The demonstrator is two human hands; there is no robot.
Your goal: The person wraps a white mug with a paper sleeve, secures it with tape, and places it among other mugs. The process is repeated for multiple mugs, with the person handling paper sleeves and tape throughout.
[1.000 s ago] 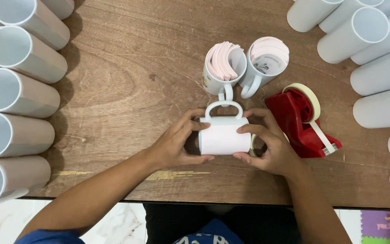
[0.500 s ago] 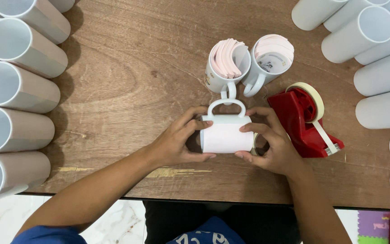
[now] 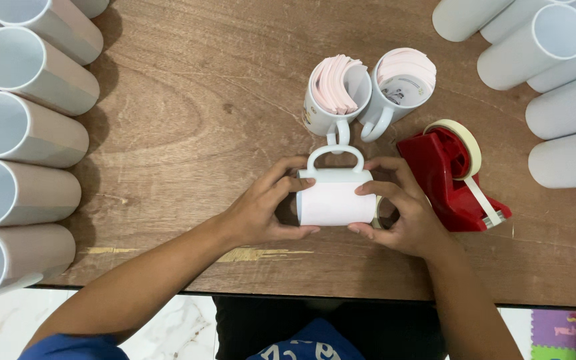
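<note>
Wooden table (image 3: 188,120): both hands, left hand (image 3: 261,215) and right hand (image 3: 405,217), clamped a paper-wrapped white mug (image 3: 335,197) lying sideways, likely mid-wrapping; taping from red tape dispenser (image 3: 455,177) probably needed next.

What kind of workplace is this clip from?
Probably a small mug-printing or mug-wrapping workbench. Both hands, left hand and right hand, hold a white mug wrapped in paper on a wooden table, beside a red tape dispenser and rows of blank mugs.
</note>
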